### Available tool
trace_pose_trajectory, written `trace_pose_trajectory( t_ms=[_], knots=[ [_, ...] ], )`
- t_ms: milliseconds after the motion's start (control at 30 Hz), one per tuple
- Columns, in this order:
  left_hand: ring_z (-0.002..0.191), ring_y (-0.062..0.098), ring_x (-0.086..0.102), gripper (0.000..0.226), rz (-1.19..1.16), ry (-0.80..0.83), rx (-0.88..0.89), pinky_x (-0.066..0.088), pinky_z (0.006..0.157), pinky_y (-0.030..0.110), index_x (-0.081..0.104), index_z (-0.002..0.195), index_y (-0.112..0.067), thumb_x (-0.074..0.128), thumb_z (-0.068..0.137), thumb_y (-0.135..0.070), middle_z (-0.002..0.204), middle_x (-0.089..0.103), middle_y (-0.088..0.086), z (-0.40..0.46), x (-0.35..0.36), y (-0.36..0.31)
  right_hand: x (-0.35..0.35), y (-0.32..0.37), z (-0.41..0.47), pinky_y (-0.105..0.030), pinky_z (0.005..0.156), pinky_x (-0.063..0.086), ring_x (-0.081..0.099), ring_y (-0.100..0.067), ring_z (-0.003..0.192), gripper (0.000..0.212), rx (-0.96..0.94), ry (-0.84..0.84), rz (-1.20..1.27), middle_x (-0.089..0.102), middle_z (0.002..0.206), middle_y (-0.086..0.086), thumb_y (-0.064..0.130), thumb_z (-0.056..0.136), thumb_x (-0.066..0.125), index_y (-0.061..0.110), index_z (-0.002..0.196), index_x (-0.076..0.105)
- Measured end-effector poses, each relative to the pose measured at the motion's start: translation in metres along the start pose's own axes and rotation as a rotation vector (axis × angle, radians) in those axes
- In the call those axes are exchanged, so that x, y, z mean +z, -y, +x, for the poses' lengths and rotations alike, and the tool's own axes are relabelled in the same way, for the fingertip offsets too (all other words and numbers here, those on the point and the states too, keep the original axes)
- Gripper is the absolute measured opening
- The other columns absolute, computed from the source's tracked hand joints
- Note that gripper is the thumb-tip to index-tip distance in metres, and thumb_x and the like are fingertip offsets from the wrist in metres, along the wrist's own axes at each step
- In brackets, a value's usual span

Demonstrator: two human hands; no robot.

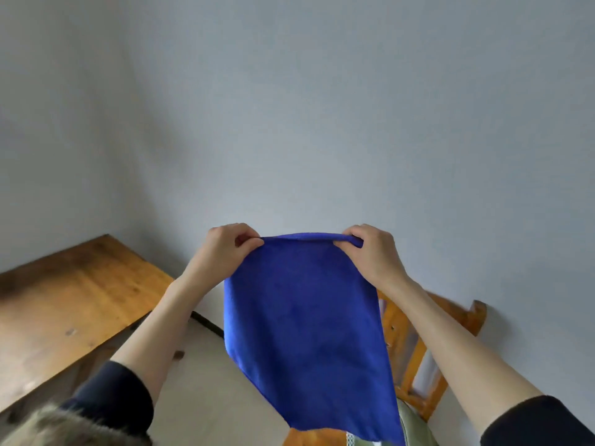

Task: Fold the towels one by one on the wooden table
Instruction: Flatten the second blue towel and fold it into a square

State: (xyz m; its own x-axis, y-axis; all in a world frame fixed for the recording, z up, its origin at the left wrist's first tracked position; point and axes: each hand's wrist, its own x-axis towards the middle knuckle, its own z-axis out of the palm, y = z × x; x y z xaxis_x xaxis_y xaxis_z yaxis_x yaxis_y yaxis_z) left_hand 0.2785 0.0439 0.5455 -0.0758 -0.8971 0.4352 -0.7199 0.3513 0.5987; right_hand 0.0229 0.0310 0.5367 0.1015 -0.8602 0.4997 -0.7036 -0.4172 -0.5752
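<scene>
— Far left? 
— Wooden tabletop (74,304), bare brown boards with dark stains, slanting toward the wall corner. A tuft of pale fur or hair (64,426) at the bottom left edge, too blurred to identify.

— Next over? 
— Dark sleeve (119,394) pushed up the left forearm, then the left hand (225,249), raised well above the floor. Fingers curled, thumb and forefinger pinching the top left corner of the blue towel (309,326).

— And the towel itself? 
— Held up in the air between both hands, not touching the tabletop, well to the right of it. Top edge stretched nearly straight from hand to hand, slightly rolled over. Rest hanging down freely, narrowing toward the bottom of the view. Looks like a single flat layer, though a fold behind cannot be ruled out.

— Right side? 
— Right hand (373,252), level with the left, fingers curled over the top right corner, gripping it. Dark cuff (541,423) at the lower right.

— Behind? 
— Wooden chair (418,355) partly hidden by the towel and right forearm, backrest against the pale grey wall (322,107). Something green (415,426) on its seat, mostly covered. Light floor (199,381) below.
</scene>
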Motion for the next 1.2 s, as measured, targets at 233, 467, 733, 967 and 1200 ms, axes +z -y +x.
trace_pose_trajectory(
  t_ms=[233,467,733,967,1200],
  knots=[
    [0.075,-0.010,0.055,0.011,0.083,-0.177,-0.137,0.039,0.064,0.001,0.069,0.078,-0.022,0.063,0.087,-0.019,0.071,0.062,-0.020,-0.052,-0.101,0.077,0.099,0.097,0.028,-0.011,0.059,0.035,0.051,-0.003,0.067,0.018,-0.112,0.160,0.103,0.055,0.069,0.016,0.021,0.087,0.062,0.026,0.070,0.058],
    [0.067,-0.006,0.054,0.020,0.173,-0.245,-0.323,0.038,0.059,0.005,0.063,0.068,-0.032,0.065,0.085,-0.022,0.067,0.061,-0.019,-0.103,-0.196,0.186,0.235,0.194,0.051,-0.020,0.056,0.038,0.048,-0.011,0.063,0.019,-0.099,0.301,0.258,0.058,0.068,0.003,0.022,0.087,0.062,0.012,0.071,0.058],
    [0.073,0.005,0.056,0.009,0.281,-0.298,-0.434,0.037,0.065,0.006,0.071,0.085,-0.014,0.062,0.087,-0.014,0.078,0.063,-0.010,-0.115,-0.270,0.272,0.350,0.272,0.085,-0.014,0.056,0.035,0.051,-0.010,0.068,0.013,-0.147,0.394,0.330,0.059,0.069,0.008,0.019,0.087,0.062,0.018,0.074,0.061],
    [0.076,0.012,0.057,0.013,0.355,-0.388,-0.488,0.035,0.067,0.004,0.072,0.092,-0.013,0.059,0.089,-0.011,0.086,0.065,-0.004,-0.064,-0.319,0.338,0.432,0.320,0.171,-0.015,0.057,0.031,0.052,-0.016,0.076,0.012,-0.231,0.457,0.383,0.060,0.080,0.001,0.012,0.093,0.053,0.009,0.089,0.064],
    [0.068,-0.002,0.052,0.012,0.415,-0.576,-0.510,0.035,0.062,0.000,0.072,0.088,-0.018,0.060,0.089,-0.014,0.078,0.062,-0.011,0.021,-0.370,0.391,0.485,0.366,0.281,-0.011,0.056,0.033,0.051,-0.017,0.074,0.013,-0.329,0.409,0.496,0.061,0.080,-0.002,0.012,0.092,0.056,0.004,0.089,0.066]
  ],
)
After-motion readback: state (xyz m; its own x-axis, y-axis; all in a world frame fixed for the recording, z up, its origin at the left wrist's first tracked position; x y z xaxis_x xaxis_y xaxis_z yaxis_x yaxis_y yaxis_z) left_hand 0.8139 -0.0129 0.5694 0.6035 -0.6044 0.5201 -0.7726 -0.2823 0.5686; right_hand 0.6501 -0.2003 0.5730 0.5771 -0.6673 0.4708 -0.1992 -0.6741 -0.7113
